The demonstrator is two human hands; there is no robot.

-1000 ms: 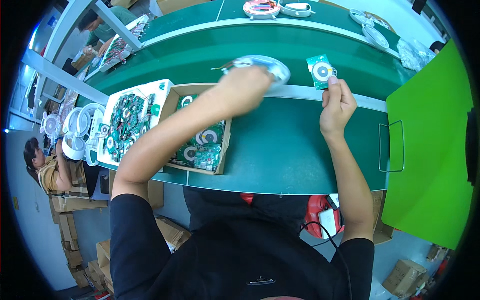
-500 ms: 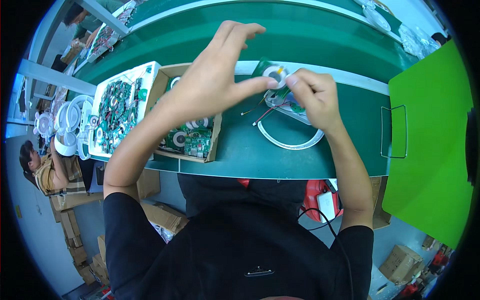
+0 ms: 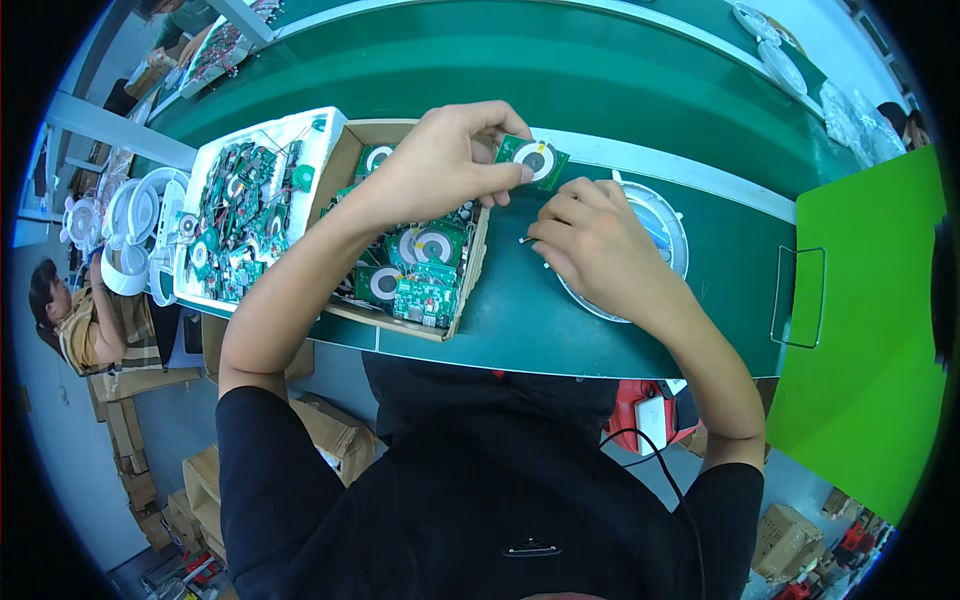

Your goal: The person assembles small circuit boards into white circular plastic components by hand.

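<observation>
A green circuit board (image 3: pixel 548 164) with a round white coil is pinched between the thumb and fingers of my left hand (image 3: pixel 445 165), above the right side of an open cardboard box (image 3: pixel 472 287). Similar coil boards (image 3: pixel 433 246) fill that box. To the right, my right hand (image 3: pixel 603 245) has curled fingers over a round white housing (image 3: pixel 681 238) lying on the bench. A small connector end of a thin wire (image 3: pixel 526 240) sticks out at its fingertips; the rest of the wire is hidden beneath the hand.
Left of the box stands a white foam tray (image 3: pixel 322 132) heaped with boards and wires. White ring-shaped parts (image 3: pixel 125 225) are stacked beyond it. A bright green panel (image 3: pixel 860 330) with a wire handle (image 3: pixel 798 297) borders the right side. A seated person (image 3: pixel 85 315) is at far left.
The board has passed from my right hand into my left. My right hand has come down to the wires by the housing, and the housing now lies differently. The view has shifted slightly.
</observation>
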